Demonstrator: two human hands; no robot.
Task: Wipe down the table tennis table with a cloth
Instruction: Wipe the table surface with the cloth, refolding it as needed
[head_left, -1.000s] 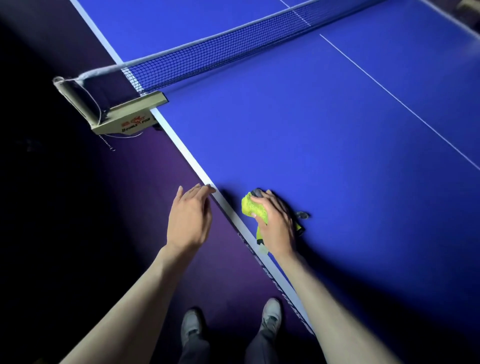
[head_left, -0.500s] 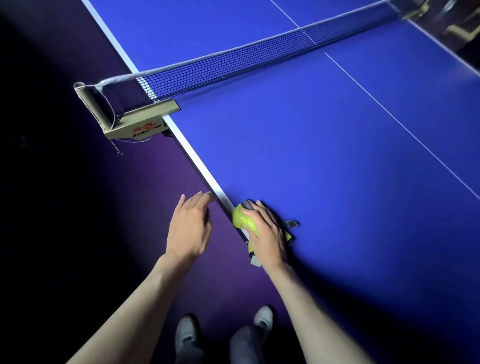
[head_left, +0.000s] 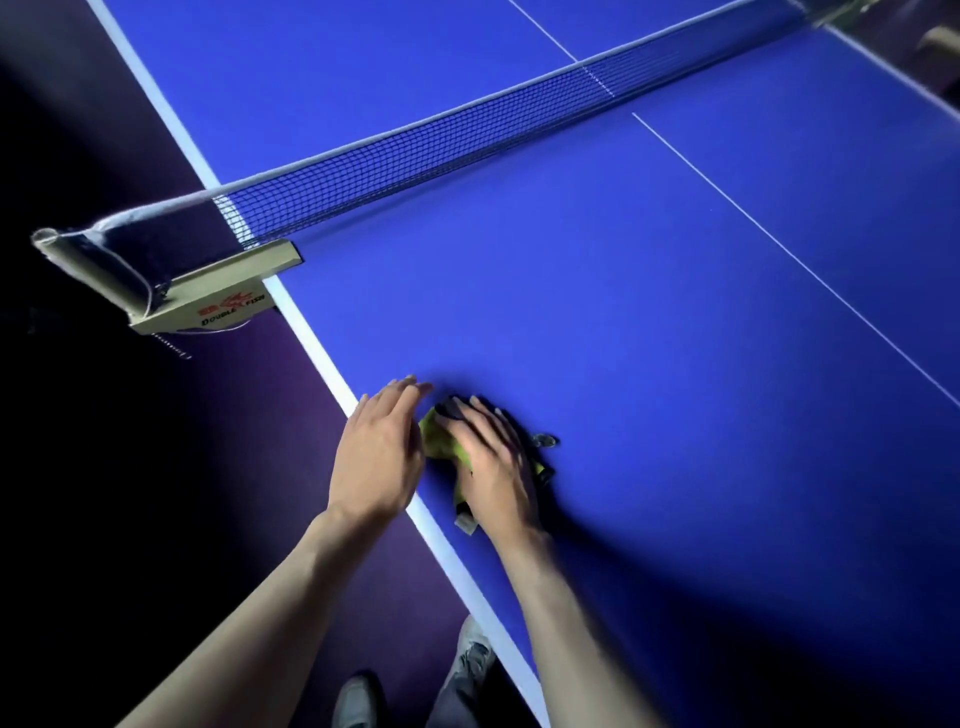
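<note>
Table (head_left: 597, 322) deep blue, white edge stripe and thin white centre line; net (head_left: 415, 150) black mesh, white top band; clamp (head_left: 208, 296) beige with red-and-black logo; my cloth (head_left: 441, 436) yellow-green with dark grey patch; floor (head_left: 249, 426) purple

Worn on the head, looking forward and steeply down over the near side edge of the blue table (head_left: 597, 322), close above both forearms. Tilted, so the net (head_left: 415, 150) runs diagonally across the upper frame. Shoes visible at the bottom edge.
</note>
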